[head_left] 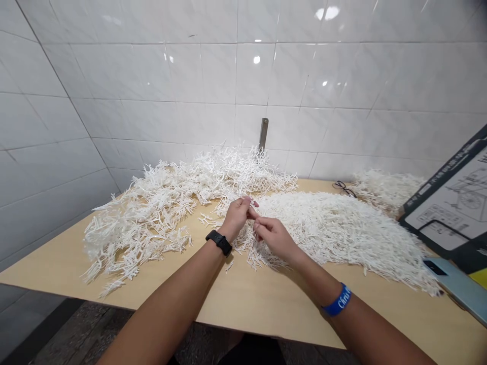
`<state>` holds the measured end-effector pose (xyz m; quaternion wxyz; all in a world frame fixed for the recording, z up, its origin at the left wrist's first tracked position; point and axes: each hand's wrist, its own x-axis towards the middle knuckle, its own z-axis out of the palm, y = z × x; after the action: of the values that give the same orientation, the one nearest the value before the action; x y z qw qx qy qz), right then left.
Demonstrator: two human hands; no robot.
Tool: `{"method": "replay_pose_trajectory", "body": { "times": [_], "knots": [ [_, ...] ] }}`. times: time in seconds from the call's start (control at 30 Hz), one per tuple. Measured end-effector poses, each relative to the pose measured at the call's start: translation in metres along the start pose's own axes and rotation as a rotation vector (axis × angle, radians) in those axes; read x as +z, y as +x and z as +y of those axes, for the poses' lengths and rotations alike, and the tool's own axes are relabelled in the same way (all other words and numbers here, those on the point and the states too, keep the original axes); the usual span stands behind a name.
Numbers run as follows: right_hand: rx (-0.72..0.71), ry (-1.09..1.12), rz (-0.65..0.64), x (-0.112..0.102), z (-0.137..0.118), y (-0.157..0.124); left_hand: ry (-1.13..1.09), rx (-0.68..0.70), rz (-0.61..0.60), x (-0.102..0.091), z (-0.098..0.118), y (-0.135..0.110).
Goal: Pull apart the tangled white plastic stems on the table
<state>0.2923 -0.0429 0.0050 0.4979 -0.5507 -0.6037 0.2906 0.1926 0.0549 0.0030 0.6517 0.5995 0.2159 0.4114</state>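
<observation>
My left hand [235, 219] and my right hand [277, 239] meet over the middle of the table, fingers pinched together. Whatever lies between the fingertips is too small and hidden to make out. Beneath and beside them is a large heap of thin white strips [327, 228], spreading to the right. To the left and behind lies a loose, tangled pile of white branched pieces, like plastic twigs [152, 213]. A few single branched pieces [207, 220] lie near my left hand.
The wooden table [236, 299] stands against a tiled wall [205, 76]. A metal bar [263, 134] rises behind the pile. Glasses [344, 189], another white heap [388, 187], a dark printed box [452, 203] and a phone [454, 284] are at the right.
</observation>
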Motion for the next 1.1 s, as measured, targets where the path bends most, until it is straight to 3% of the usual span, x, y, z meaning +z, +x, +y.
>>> {"method": "replay_pose_trajectory", "body": {
  "times": [0.1,0.37,0.47,0.67,0.77,0.83,1.0,1.1],
  "knots": [
    [-0.048,-0.148,0.048,-0.003,0.004,0.001,0.089,0.050,0.026,-0.007,0.002,0.004],
    [-0.261,-0.389,0.390,-0.014,0.001,0.000,0.604,0.320,-0.017,-0.009,0.005,-0.001],
    [-0.360,-0.429,0.373,-0.009,-0.008,0.002,0.779,0.406,-0.071,-0.005,0.009,-0.002],
    [-0.355,-0.351,0.348,-0.010,-0.023,0.019,1.077,0.431,-0.236,-0.001,0.025,0.001],
    [-0.313,-0.381,0.367,-0.020,-0.037,0.027,1.057,0.477,-0.307,-0.020,0.043,0.009],
    [-0.260,-0.374,0.399,-0.027,-0.049,0.032,0.998,0.431,-0.303,-0.041,0.061,0.016],
    [-0.149,0.025,0.392,-0.034,-0.076,0.046,0.688,0.148,-0.166,-0.093,0.111,0.025],
    [-0.128,0.183,0.315,-0.027,-0.088,0.050,0.444,-0.025,-0.126,-0.095,0.126,0.014]
  ]
}}
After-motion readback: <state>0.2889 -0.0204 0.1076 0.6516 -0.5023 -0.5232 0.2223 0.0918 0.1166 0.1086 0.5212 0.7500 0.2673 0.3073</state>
